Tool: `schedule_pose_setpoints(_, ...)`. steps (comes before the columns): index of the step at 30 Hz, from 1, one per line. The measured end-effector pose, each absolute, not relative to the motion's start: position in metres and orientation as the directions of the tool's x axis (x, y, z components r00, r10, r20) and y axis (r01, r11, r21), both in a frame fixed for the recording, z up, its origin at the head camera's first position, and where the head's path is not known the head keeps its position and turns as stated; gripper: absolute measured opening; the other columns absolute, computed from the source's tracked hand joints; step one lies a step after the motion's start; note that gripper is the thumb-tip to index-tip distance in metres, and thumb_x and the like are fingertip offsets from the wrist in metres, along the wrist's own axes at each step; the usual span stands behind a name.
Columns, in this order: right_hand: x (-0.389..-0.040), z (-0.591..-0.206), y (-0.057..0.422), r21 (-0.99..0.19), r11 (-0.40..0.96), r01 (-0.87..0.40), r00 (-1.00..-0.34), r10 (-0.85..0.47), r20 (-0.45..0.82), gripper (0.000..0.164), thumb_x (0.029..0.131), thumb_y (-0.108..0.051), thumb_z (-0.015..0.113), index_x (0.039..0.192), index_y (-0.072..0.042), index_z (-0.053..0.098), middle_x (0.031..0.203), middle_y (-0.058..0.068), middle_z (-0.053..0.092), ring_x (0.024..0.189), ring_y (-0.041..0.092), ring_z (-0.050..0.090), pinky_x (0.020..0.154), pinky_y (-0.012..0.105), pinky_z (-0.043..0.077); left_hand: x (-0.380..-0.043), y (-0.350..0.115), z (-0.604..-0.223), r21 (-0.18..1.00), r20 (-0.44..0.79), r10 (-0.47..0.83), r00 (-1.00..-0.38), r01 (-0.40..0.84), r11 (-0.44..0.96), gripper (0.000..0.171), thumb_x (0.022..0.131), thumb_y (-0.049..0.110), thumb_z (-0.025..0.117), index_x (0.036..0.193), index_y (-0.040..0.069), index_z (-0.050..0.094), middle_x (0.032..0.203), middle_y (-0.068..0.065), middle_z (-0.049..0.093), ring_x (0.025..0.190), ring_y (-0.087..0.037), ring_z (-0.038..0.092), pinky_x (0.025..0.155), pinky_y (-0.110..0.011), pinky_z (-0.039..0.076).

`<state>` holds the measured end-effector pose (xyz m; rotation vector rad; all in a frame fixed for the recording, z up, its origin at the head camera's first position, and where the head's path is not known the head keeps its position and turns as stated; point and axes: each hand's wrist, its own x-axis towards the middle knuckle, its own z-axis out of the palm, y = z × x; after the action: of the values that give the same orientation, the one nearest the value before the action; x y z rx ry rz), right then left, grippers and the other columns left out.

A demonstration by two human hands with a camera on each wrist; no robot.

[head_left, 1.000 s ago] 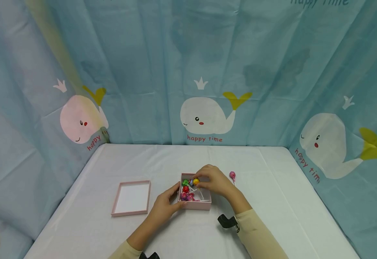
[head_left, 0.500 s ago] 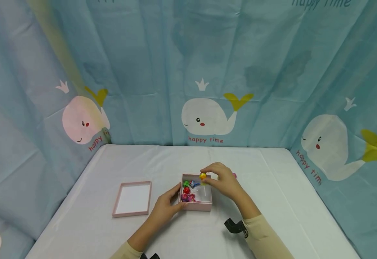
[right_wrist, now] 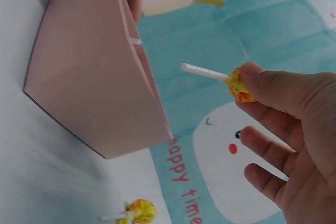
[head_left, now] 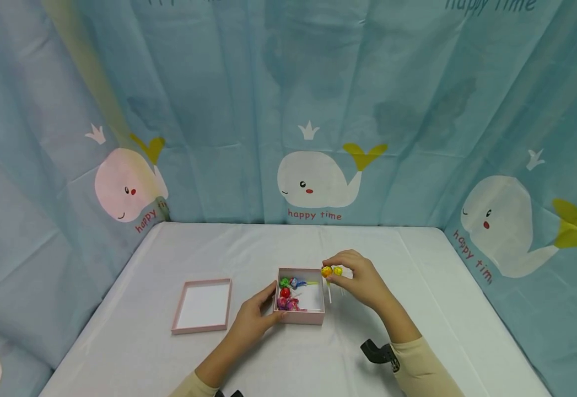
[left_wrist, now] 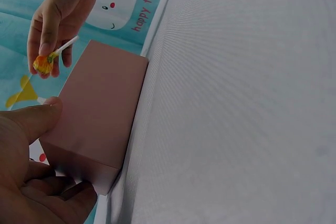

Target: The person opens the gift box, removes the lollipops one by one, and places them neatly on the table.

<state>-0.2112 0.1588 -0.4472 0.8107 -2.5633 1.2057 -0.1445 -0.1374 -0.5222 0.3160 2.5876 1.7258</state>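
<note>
In the head view, my right hand [head_left: 360, 278] pinches a yellow-orange lollipop [head_left: 327, 271] by its candy head, stick downward, just right of the pink box [head_left: 303, 318]. The right wrist view shows thumb and index finger on the held lollipop [right_wrist: 240, 85], its white stick pointing at the box. My left hand [head_left: 249, 320] grips the box at its left side, thumb at the front wall. Inside the box lie a green lollipop [head_left: 284, 282], a red lollipop [head_left: 285, 292], pink-purple ones [head_left: 292, 304] and a blue one [head_left: 295, 283].
Another yellow lollipop [head_left: 338, 271] lies on the table right of the box, partly behind my right hand. The pink box lid [head_left: 201, 306] lies at the left, its white inside up. A blue curtain [head_left: 238, 182] with whale prints surrounds the white table [head_left: 144, 353].
My right hand has lifted the yellow-orange lollipop out of the box and carried it right, past the rim. It now covers the spot where a pink lollipop lay. My left hand stays put.
</note>
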Motion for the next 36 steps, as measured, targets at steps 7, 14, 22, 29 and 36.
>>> schedule_pose_setpoints(7, -0.210, -0.440, 0.169, -0.668, 0.513, -0.540, -0.839, -0.391, 0.378, 0.032, 0.086, -0.025, 0.085, 0.116, -0.030, 0.077, 0.115, -0.016, 0.069, 0.116, 0.010, 0.060, 0.092, 0.049, 0.058, -0.143, -0.136, -0.520, 0.922, 0.089, 0.178, -0.980, 0.149, 0.358, 0.086, 0.087, 0.037, 0.083, 0.158, 0.012, 0.041, 0.160, -0.010, 0.043, 0.150, -0.029, 0.038, 0.118, -0.038, 0.039)
schedule_pose_setpoints(14, -0.212, -0.436, 0.183, -0.672, 0.529, -0.519, -0.852, -0.381, 0.359, 0.031, 0.087, -0.021, 0.084, 0.116, -0.026, 0.077, 0.116, -0.013, 0.069, 0.118, 0.012, 0.060, 0.101, 0.048, 0.055, -0.143, -0.136, -0.520, 0.920, 0.094, 0.180, -0.979, 0.154, 0.361, 0.086, 0.087, 0.034, 0.083, 0.157, 0.009, 0.041, 0.159, -0.012, 0.044, 0.149, -0.030, 0.038, 0.118, -0.038, 0.039)
schedule_pose_setpoints(22, -0.222, -0.437, 0.209, -0.696, 0.541, -0.472, -0.881, -0.324, 0.346, 0.032, 0.088, -0.022, 0.083, 0.119, -0.022, 0.076, 0.119, -0.008, 0.070, 0.121, 0.019, 0.059, 0.107, 0.057, 0.049, -0.143, -0.136, -0.521, 0.918, 0.094, 0.173, -0.980, 0.153, 0.366, 0.086, 0.086, 0.037, 0.083, 0.157, 0.011, 0.042, 0.159, -0.012, 0.045, 0.148, -0.030, 0.040, 0.118, -0.039, 0.040)
schedule_pose_setpoints(29, -0.231, -0.443, 0.234, -0.715, 0.579, -0.391, -0.920, -0.242, 0.307, 0.032, 0.092, -0.028, 0.079, 0.123, -0.024, 0.074, 0.126, -0.003, 0.068, 0.127, 0.025, 0.057, 0.108, 0.065, 0.045, -0.144, -0.136, -0.520, 0.922, 0.091, 0.171, -0.981, 0.148, 0.358, 0.086, 0.086, 0.035, 0.084, 0.157, 0.011, 0.042, 0.159, -0.011, 0.045, 0.149, -0.029, 0.039, 0.117, -0.039, 0.040)
schedule_pose_setpoints(36, -0.238, -0.454, 0.251, -0.741, 0.601, -0.301, -0.953, -0.161, 0.256, 0.032, 0.094, -0.027, 0.077, 0.126, -0.022, 0.072, 0.128, 0.003, 0.068, 0.131, 0.032, 0.055, 0.111, 0.069, 0.041, -0.144, -0.136, -0.522, 0.919, 0.095, 0.174, -0.980, 0.154, 0.364, 0.085, 0.087, 0.037, 0.083, 0.157, 0.012, 0.042, 0.159, -0.010, 0.045, 0.149, -0.030, 0.039, 0.117, -0.040, 0.041)
